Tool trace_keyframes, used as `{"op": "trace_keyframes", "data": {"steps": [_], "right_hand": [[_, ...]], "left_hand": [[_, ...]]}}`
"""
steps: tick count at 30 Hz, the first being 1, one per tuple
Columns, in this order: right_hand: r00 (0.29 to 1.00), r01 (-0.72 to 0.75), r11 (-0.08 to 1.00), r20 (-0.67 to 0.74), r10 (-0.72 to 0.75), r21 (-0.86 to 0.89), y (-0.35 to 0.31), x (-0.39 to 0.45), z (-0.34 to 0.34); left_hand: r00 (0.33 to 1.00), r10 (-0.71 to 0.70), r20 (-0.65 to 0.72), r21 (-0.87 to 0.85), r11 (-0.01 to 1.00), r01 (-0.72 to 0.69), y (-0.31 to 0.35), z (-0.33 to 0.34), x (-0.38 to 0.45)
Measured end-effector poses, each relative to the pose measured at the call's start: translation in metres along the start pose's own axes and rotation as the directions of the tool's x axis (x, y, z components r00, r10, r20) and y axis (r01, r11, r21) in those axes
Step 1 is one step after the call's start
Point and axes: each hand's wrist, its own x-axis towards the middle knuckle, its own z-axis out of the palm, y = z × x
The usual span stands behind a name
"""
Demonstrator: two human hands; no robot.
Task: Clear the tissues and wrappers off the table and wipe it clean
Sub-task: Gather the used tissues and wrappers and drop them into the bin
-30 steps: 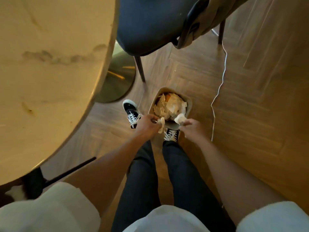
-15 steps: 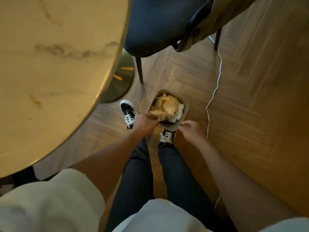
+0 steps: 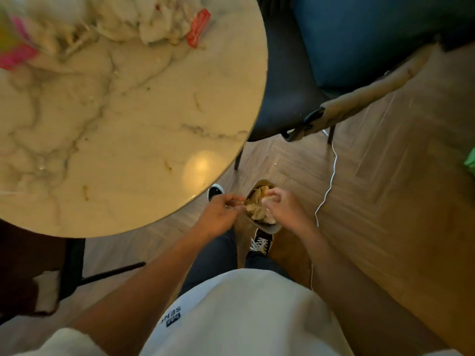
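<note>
Bench [image 3: 133, 129]: round, veined marble, glossy.
Tissues [image 3: 144, 19]: crumpled white heap.
Bin [image 3: 270, 228]: small, stuffed with paper.
Left hand [image 3: 221, 214]: fingers curled, contents unclear.
Right hand [image 3: 282, 209]: fingers pressing paper.

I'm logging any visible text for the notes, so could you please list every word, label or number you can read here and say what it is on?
"SEN": upside-down letters on the white shirt, cut off after that by a fold.
Small dark patch beside those letters: print too small to read.
Red wrapper on the table: blurred, no legible text.
Pink packaging at the table's far left: blurred, unreadable.
Nothing else carries text.
</note>
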Motion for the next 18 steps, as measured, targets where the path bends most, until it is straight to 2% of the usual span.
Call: {"op": "trace_keyframes", "data": {"steps": [4,8,12,18], "right_hand": [[0.991,0.131,0.989,-0.018,-0.132,-0.070,-0.060,-0.009,-0.013],[0.970,0.231,0.962,-0.039,-0.239,-0.144,-0.127,-0.005,-0.027],[0.950,0.299,0.936,-0.031,-0.310,-0.186,-0.182,0.017,-0.030],[0.945,0.302,0.950,-0.109,-0.309,-0.072,-0.256,0.075,-0.029]], "left_hand": [[0.991,0.059,-0.116,-0.106,0.992,-0.071,0.028,-0.035,-0.026],[0.983,0.105,-0.151,-0.199,0.971,-0.134,0.058,-0.080,-0.039],[0.960,0.169,-0.222,-0.158,0.966,-0.207,0.083,-0.129,-0.027],[0.924,0.239,-0.299,-0.078,0.959,-0.274,0.118,-0.195,0.013]]}}
